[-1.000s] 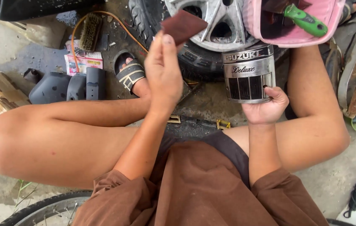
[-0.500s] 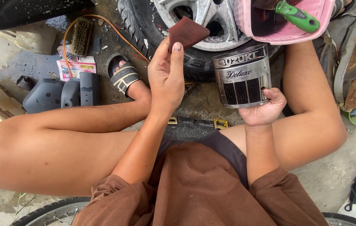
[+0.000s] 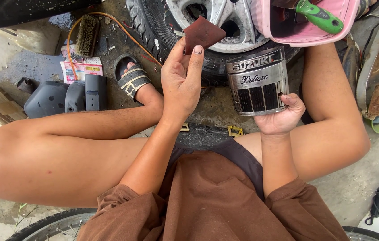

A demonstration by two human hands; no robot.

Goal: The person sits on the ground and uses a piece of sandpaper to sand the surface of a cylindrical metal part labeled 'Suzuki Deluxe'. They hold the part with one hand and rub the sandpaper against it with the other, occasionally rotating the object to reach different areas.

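Sandpaper (image 3: pixel 203 32), thin and limp, is pinching lightly between my left hand (image 3: pixel 181 82) fingertips; my right hand (image 3: pixel 282 117) is gripping the rigid chrome grille (image 3: pixel 256 80) underneath.

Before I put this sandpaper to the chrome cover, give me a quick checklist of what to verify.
1. Sandpaper gripped: ok, pinched between thumb and fingertips of the left hand, held up clear of the cover.
2. Chrome cover held: ok, the right hand grips its lower right edge, front facing up.
3. Cover supported underneath: cannot tell, its back is hidden.
4. Which side of the paper faces the cover: cannot tell, only one reddish-brown face shows.
5. Room to work: not ok, the wheel and pink tub sit close behind the cover.
6. Brush at hand: ok, lying on the ground to the left.
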